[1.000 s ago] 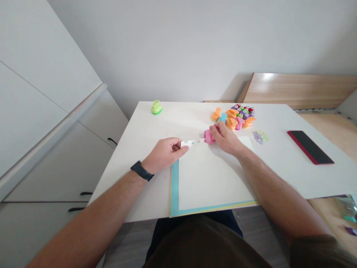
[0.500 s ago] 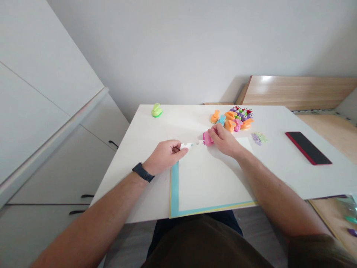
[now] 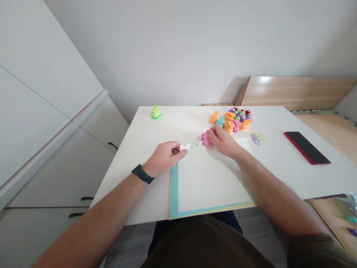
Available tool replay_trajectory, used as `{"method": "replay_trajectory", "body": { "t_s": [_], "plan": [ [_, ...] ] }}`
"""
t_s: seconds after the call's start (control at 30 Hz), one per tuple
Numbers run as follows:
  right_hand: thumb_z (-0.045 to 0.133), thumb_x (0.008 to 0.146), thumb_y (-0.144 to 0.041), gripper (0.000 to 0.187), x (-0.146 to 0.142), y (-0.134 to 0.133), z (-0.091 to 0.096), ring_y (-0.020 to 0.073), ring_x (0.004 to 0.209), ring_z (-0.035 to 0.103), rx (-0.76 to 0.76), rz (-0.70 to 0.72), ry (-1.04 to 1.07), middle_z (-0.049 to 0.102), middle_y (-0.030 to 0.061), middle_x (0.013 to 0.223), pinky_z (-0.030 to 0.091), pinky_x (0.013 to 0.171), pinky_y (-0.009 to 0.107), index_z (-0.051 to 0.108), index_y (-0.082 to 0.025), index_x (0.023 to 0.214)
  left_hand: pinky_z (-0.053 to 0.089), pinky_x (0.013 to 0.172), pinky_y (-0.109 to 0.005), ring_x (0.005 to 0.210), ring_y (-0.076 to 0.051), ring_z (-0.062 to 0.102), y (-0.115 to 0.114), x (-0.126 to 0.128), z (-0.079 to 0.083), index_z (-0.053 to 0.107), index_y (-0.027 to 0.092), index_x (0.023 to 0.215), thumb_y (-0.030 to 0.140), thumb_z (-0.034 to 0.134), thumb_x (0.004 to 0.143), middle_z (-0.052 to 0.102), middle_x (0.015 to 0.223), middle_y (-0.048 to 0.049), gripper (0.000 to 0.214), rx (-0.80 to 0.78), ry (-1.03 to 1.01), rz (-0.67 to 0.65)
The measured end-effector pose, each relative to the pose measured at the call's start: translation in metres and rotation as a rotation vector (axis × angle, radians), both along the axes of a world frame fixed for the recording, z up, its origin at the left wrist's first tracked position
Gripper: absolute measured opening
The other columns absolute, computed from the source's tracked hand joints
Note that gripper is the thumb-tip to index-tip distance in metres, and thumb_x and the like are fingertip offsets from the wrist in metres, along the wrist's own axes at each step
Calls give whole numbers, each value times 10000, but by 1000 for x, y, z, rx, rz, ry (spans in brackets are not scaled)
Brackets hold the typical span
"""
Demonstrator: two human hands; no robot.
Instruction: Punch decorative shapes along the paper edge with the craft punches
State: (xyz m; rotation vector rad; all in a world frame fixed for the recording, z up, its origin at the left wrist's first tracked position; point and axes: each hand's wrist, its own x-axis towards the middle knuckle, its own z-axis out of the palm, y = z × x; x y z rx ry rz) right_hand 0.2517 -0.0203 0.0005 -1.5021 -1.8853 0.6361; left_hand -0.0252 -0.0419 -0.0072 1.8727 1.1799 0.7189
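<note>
Uneven tugging could tear the narrow white paper strip (image 3: 185, 147) that left fingers (image 3: 182, 153) pinch while right fingers (image 3: 213, 137) clasp the rounded pink plastic punch (image 3: 205, 139).

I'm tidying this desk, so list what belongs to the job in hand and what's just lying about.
Job in hand:
pink punch, in the right hand
white strip, in the left hand

Seemingly lying about:
green punch
clustered punches
small cut-outs
black-and-red slab
white sheet, perhaps
</note>
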Motion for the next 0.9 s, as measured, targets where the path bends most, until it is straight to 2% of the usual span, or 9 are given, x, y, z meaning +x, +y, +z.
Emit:
{"method": "replay_trajectory", "body": {
  "t_s": [0.43,0.9],
  "plan": [
    [412,1039,-559,335,0,2,-1,201,736,567,-8,-37,-19,625,26,807,411,685,345,499,-242,973,360,556,-241,623,-124,510,-1,0,0,640,170,799,515,656,922,579,687,17,366,-1,-7,-6],
    [452,1038,-521,290,0,-1,1,178,733,543,7,17,-12,616,11,835,409,674,328,510,-240,1002,365,565,-243,638,-128,520,-1,1,0,641,167,814,518,667,912,583,702,14,365,-30,-18,-3]
  ]
}}
